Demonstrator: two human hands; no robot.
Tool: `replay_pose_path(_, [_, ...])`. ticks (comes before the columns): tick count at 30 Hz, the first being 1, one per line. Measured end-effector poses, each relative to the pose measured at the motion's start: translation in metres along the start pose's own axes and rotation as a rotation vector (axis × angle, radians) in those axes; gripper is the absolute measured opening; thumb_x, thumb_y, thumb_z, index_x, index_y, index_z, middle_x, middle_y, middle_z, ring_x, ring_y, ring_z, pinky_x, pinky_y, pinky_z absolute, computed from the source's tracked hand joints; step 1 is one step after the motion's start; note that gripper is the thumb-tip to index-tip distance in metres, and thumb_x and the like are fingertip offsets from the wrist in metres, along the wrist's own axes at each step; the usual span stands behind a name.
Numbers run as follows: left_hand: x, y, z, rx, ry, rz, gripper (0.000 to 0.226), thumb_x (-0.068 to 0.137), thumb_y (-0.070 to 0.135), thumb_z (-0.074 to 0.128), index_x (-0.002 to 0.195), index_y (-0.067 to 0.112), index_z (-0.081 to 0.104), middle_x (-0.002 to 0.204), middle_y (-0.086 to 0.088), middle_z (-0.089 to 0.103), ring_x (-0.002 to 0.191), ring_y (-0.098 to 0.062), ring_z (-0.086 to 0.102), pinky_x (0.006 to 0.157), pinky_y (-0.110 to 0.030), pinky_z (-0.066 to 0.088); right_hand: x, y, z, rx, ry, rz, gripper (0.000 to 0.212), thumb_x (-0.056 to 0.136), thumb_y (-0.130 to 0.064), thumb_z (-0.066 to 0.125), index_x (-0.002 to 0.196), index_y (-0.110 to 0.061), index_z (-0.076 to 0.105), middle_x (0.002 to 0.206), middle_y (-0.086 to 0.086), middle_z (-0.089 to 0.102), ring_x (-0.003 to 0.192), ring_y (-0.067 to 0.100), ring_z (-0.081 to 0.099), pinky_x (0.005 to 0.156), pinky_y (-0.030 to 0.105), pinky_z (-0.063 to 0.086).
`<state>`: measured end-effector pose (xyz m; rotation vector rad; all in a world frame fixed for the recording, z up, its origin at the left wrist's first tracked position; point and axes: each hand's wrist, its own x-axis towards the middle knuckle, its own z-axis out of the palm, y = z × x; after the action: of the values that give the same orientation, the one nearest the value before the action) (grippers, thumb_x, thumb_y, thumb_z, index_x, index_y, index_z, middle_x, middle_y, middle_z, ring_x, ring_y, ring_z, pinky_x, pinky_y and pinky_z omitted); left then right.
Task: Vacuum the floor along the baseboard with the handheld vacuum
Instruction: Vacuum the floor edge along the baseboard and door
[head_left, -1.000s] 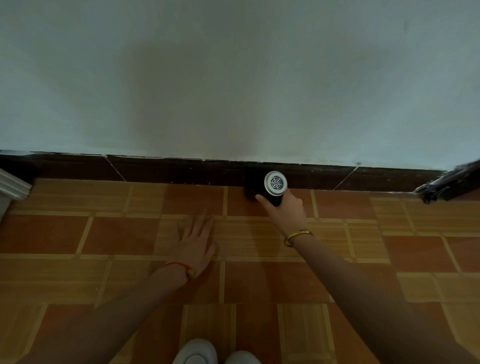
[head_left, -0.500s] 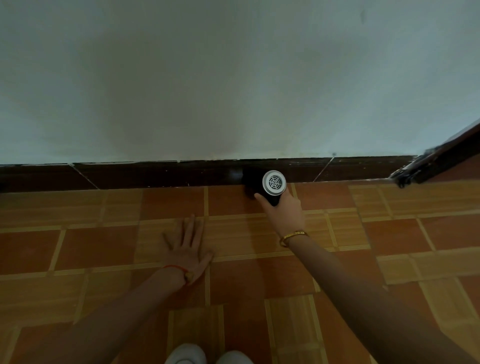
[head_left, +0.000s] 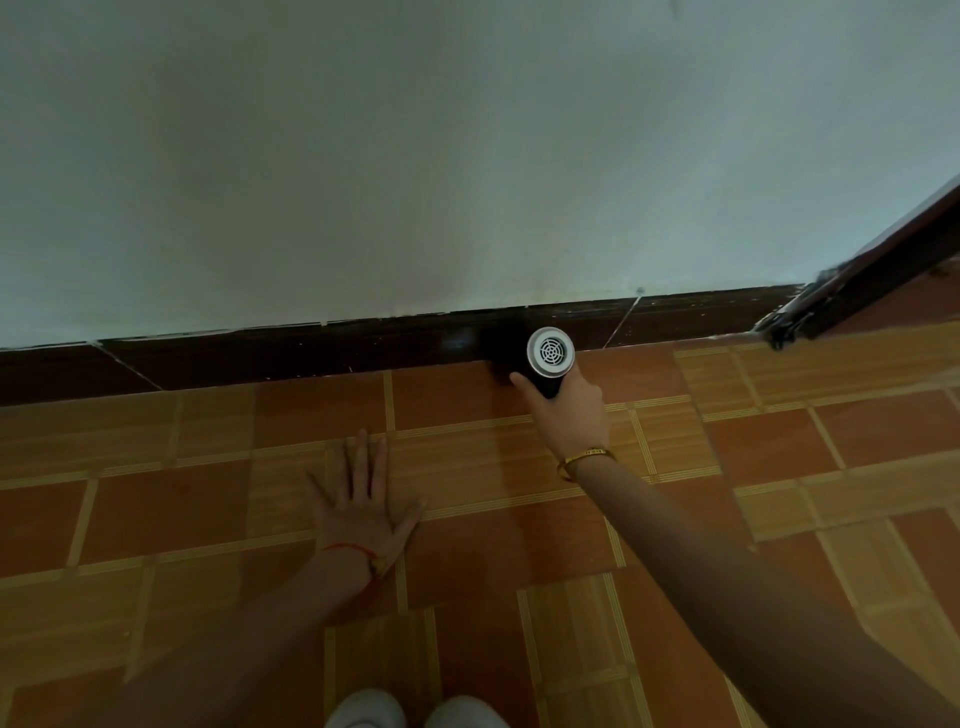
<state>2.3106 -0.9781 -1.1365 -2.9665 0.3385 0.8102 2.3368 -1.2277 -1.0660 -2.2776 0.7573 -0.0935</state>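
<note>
The dark brown glossy baseboard runs along the foot of the pale painted wall, above a floor of orange-brown and tan striped tiles. Left of centre, the left hand lies palm-down on the tiles with its fingers straight and slightly spread, a thin red string bracelet at the wrist. Below it, at the bottom edge, the toes of two white shoes show. Right of centre, the black handheld vacuum with a round white grilled end cap sits low where floor meets baseboard, its front end against the baseboard. The right hand grips its body, fingers curled round it. A yellow band bracelet on that wrist carries marks too small to read; no brand shows on the vacuum. At far right, a dark door edge slants upward.
</note>
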Motion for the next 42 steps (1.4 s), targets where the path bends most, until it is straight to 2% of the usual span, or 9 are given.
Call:
replay_pose_path(11, [0.005,0.017,0.013,-0.059,0.254,0.142,0.083,0.091,0.073,0.014,0.157,0.025,-0.001,0.165,-0.006,-0.012,0.152,-0.029,-0.008,0.114,-0.067,-0.004,0.005,0.014,-0.006,0.019,0.033,0.002,0.074,0.085,-0.057,0.069,0.140,-0.012,0.049,0.116,0.011,0.070,0.102,0.030,0.069,0.079,0.047,0.060])
replay_pose_path(14, [0.011,0.025,0.008,-0.042,0.256,0.179,0.086,0.089,0.076,0.012,0.157,0.026,-0.005,0.164,-0.003,-0.017,0.151,-0.028,-0.013,0.111,-0.065,-0.013,0.010,0.018,-0.009,0.023,0.014,-0.002,0.073,0.085,-0.057,0.069,0.140,-0.013,0.050,0.116,0.010,0.070,0.103,0.029,0.068,0.079,0.042,0.059])
replay_pose_path(18, [0.017,0.037,0.000,-0.062,0.229,0.184,0.088,0.085,0.078,0.007,0.153,0.028,-0.017,0.160,0.001,-0.029,0.148,-0.025,-0.026,0.111,-0.066,-0.011,0.013,0.025,-0.014,0.011,0.042,0.006,0.071,0.085,-0.057,0.069,0.136,-0.011,0.052,0.113,0.010,0.072,0.100,0.028,0.069,0.072,0.034,0.056])
replay_pose_path(21, [0.020,0.046,-0.003,-0.061,0.200,0.165,0.089,0.079,0.078,-0.002,0.150,0.029,-0.023,0.159,0.001,-0.032,0.146,-0.025,-0.030,0.113,-0.066,-0.011,0.014,0.033,-0.016,0.025,0.070,0.012,0.072,0.085,-0.058,0.069,0.136,-0.010,0.053,0.109,0.009,0.072,0.095,0.027,0.070,0.071,0.036,0.057])
replay_pose_path(25, [0.021,0.055,-0.007,-0.061,0.204,0.186,0.089,0.080,0.077,0.001,0.151,0.029,-0.022,0.160,0.001,-0.030,0.146,-0.026,-0.030,0.113,-0.067,-0.014,0.017,0.042,-0.019,0.072,0.061,0.010,0.071,0.084,-0.056,0.070,0.135,-0.010,0.054,0.108,0.006,0.073,0.095,0.023,0.069,0.078,0.040,0.059])
replay_pose_path(31, [0.022,0.069,-0.010,-0.056,0.199,0.217,0.087,0.083,0.077,0.003,0.152,0.030,-0.022,0.158,0.001,-0.033,0.146,-0.025,-0.031,0.112,-0.066,-0.018,0.022,0.052,-0.023,0.108,0.044,0.038,0.064,0.084,-0.059,0.069,0.125,-0.011,0.059,0.094,0.005,0.074,0.081,0.023,0.072,0.059,0.023,0.052])
replay_pose_path(36, [0.024,0.082,-0.011,-0.078,0.205,0.253,0.086,0.084,0.076,0.006,0.153,0.031,-0.018,0.160,0.002,-0.029,0.145,-0.024,-0.031,0.113,-0.067,-0.012,0.026,0.059,-0.031,0.087,0.073,0.088,0.068,0.079,-0.067,0.067,0.119,-0.012,0.060,0.093,0.004,0.073,0.081,0.023,0.071,0.068,0.038,0.061])
replay_pose_path(39, [0.024,0.090,-0.014,-0.074,0.212,0.280,0.085,0.088,0.074,0.014,0.152,0.030,-0.019,0.160,0.002,-0.028,0.146,-0.025,-0.028,0.113,-0.068,-0.011,0.028,0.062,-0.037,0.119,0.063,0.124,0.082,0.067,-0.081,0.057,0.114,-0.014,0.061,0.085,0.006,0.073,0.072,0.026,0.072,0.063,0.043,0.063])
replay_pose_path(42, [0.027,0.098,-0.018,-0.062,0.202,0.296,0.086,0.085,0.076,0.008,0.152,0.030,-0.020,0.159,0.002,-0.030,0.146,-0.025,-0.029,0.112,-0.068,-0.015,0.030,0.063,-0.040,0.096,0.086,0.113,0.073,0.074,-0.073,0.063,0.116,-0.014,0.061,0.090,0.005,0.073,0.077,0.024,0.072,0.065,0.042,0.063])
